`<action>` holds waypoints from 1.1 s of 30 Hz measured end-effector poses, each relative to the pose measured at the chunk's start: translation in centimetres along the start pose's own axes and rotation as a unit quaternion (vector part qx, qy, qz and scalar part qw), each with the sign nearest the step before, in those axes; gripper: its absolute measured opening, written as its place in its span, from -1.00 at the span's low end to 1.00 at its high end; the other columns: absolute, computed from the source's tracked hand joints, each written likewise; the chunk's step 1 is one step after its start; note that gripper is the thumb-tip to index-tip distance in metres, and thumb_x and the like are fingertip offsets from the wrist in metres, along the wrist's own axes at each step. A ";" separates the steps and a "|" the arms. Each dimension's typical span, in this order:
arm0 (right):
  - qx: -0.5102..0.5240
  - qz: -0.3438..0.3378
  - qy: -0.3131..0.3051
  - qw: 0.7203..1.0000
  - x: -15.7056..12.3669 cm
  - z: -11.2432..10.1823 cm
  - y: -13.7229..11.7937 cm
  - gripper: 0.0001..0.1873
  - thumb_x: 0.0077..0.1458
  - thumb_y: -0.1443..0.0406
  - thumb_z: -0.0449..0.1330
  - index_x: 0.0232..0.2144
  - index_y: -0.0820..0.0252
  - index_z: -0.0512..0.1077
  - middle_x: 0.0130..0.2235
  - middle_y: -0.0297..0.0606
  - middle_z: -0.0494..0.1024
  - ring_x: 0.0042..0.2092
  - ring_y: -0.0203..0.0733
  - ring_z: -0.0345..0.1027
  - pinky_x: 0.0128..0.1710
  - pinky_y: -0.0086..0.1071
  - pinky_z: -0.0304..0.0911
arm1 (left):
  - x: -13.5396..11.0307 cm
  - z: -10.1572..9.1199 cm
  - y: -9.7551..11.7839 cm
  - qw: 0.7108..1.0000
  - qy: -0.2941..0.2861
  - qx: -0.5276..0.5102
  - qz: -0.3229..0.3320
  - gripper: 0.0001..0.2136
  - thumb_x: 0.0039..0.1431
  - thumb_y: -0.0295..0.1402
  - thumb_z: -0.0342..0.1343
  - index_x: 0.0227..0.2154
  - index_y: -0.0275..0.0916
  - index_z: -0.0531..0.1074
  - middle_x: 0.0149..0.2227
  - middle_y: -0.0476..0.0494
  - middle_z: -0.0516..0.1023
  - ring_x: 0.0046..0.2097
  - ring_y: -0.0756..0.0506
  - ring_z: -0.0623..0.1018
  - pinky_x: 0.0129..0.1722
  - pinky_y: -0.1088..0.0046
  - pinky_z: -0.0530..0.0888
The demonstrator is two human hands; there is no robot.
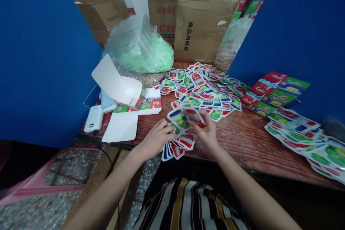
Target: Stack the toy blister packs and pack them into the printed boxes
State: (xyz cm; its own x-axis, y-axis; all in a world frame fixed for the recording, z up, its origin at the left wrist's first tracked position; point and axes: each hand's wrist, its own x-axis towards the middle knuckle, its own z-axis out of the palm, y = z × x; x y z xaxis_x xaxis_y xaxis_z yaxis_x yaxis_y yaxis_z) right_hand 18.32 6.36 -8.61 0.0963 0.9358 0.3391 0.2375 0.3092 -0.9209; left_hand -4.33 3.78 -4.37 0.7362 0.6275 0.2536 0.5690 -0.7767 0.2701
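Left hand (155, 138) is clamped on a fanned sachet stack (178, 146) at the near edge of the wooden table (242, 140). Right hand (209, 133) pinches the top sachets (185, 116) just above it. Progress looks early: small bundle gathered, big loose pile (205, 90) behind still spread out, open printed carton (147, 103) at left.

Cardboard box (205, 28): black vertical "食品周转箱". Flat cartons (275, 91): "Cola", "Sprite". Small open box (151, 103): "Cola", "Sprite". Held packets (185, 116): print too small to read.
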 end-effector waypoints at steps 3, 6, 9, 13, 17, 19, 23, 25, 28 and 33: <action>0.070 0.046 -0.103 0.991 -1.5 0.6 0.9 -0.69 -0.02 0.12 0.30 -0.28 0.13 0.36 -0.28 -0.32 0.48 -0.26 -0.23 0.38 -0.20 -0.37 0.30 | -0.1 0.3 -0.6 0.999 0.019 -0.033 -0.019 -0.72 0.22 -0.55 -0.07 -0.13 -0.21 0.49 -0.17 -0.18 0.47 -0.11 -0.14 0.30 -0.03 0.26 0.32; 0.071 0.047 -0.185 0.979 -2.3 -0.5 1.5 -0.70 -0.04 0.15 0.33 -0.37 0.15 0.32 -0.35 -0.36 0.42 -0.31 -0.27 0.34 -0.24 -0.41 0.28 | -0.3 0.7 -1.2 0.996 0.039 -0.070 -0.040 -0.75 0.23 -0.53 -0.06 -0.17 -0.22 0.49 -0.21 -0.17 0.46 -0.14 -0.13 0.32 -0.03 0.28 0.31; 0.058 0.011 -0.289 0.955 -2.1 -1.5 1.0 -0.76 0.06 0.19 0.26 -0.38 0.16 0.26 -0.21 -0.26 0.45 -0.17 -0.22 0.35 -0.12 -0.35 0.28 | -0.3 0.9 -1.5 0.994 0.045 -0.087 -0.038 -0.76 0.25 -0.53 -0.10 -0.24 -0.22 0.48 -0.26 -0.14 0.46 -0.16 -0.12 0.32 -0.03 0.28 0.30; 0.060 -0.010 -0.358 0.932 -1.4 -1.8 -0.2 -0.77 0.11 0.22 0.20 -0.38 0.15 0.18 0.16 -0.05 0.29 0.11 -0.11 0.25 0.11 -0.19 0.15 | -0.3 1.4 -1.4 0.991 0.065 -0.100 -0.059 -0.83 0.23 -0.52 -0.08 -0.23 -0.26 0.40 -0.27 -0.14 0.46 -0.19 -0.11 0.34 -0.01 0.25 0.31; 0.079 -0.010 -0.390 0.917 -0.9 -1.7 -0.5 -0.78 0.13 0.22 0.17 -0.35 0.13 0.16 0.18 0.00 0.30 0.16 -0.07 0.21 0.13 -0.15 0.12 | -0.7 1.9 -1.5 0.983 0.113 -0.121 -0.081 -0.68 0.17 -0.47 0.01 0.01 -0.31 0.27 -0.12 -0.24 0.41 -0.06 -0.16 0.38 0.01 0.20 0.35; 0.087 -0.018 -0.399 0.913 -0.9 -1.7 -0.2 -0.78 0.14 0.22 0.16 -0.31 0.13 0.16 0.18 0.01 0.29 0.19 -0.06 0.18 0.15 -0.13 0.09 | -0.9 1.8 -1.5 0.982 0.114 -0.120 -0.085 -0.51 0.20 -0.46 0.00 0.20 -0.29 0.11 -0.02 -0.28 0.35 0.02 -0.18 0.37 0.04 0.18 0.36; 0.077 -0.034 -0.398 0.913 -1.3 -1.4 1.1 -0.75 0.15 0.18 0.17 -0.24 0.14 0.17 0.17 -0.02 0.29 0.17 -0.06 0.18 0.15 -0.14 0.08 | -0.4 1.0 -0.9 0.991 0.078 -0.075 -0.082 -0.44 0.23 -0.52 -0.06 0.27 -0.06 0.07 0.06 -0.26 0.26 0.08 -0.18 0.35 0.05 0.16 0.38; 0.076 -0.030 -0.387 0.919 -1.7 -1.0 1.9 -0.75 0.17 0.17 0.15 -0.22 0.14 0.18 0.14 -0.06 0.32 0.13 -0.09 0.21 0.12 -0.16 0.10 | 0.1 0.4 -0.6 0.996 0.068 -0.013 -0.061 -0.44 0.17 -0.59 -0.03 0.21 0.00 0.19 0.20 -0.25 0.16 0.24 -0.27 0.19 0.16 0.00 0.25; 0.085 -0.024 -0.375 0.923 -2.1 -0.7 2.5 -0.73 0.18 0.14 0.14 -0.20 0.15 0.19 0.11 -0.09 0.33 0.09 -0.11 0.23 0.09 -0.19 0.12 | 0.8 -0.1 -0.5 1.000 0.000 0.028 0.009 -0.48 0.11 -0.66 -0.04 0.11 -0.11 0.29 0.23 -0.19 0.22 0.35 -0.25 -0.02 0.28 -0.08 -0.01; 0.088 -0.031 -0.461 0.882 0.2 -2.7 1.2 -0.58 0.12 0.05 0.18 -0.09 0.20 0.30 0.13 -0.05 0.32 0.09 -0.06 0.26 0.09 -0.17 0.16 | 1.3 -0.3 -1.1 0.997 -0.076 0.002 0.031 -0.77 0.13 -0.58 0.02 -0.20 -0.20 0.41 -0.01 -0.14 0.48 0.31 -0.19 0.14 0.30 -0.03 0.03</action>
State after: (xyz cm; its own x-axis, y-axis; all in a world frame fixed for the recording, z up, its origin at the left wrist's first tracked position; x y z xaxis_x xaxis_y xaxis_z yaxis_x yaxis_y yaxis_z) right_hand 21.18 6.44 -9.14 -0.7588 0.6307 0.1625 0.0541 0.3097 -0.9493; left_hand -4.10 5.49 -4.02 0.8172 0.5624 0.1262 0.5213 -0.8146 0.2543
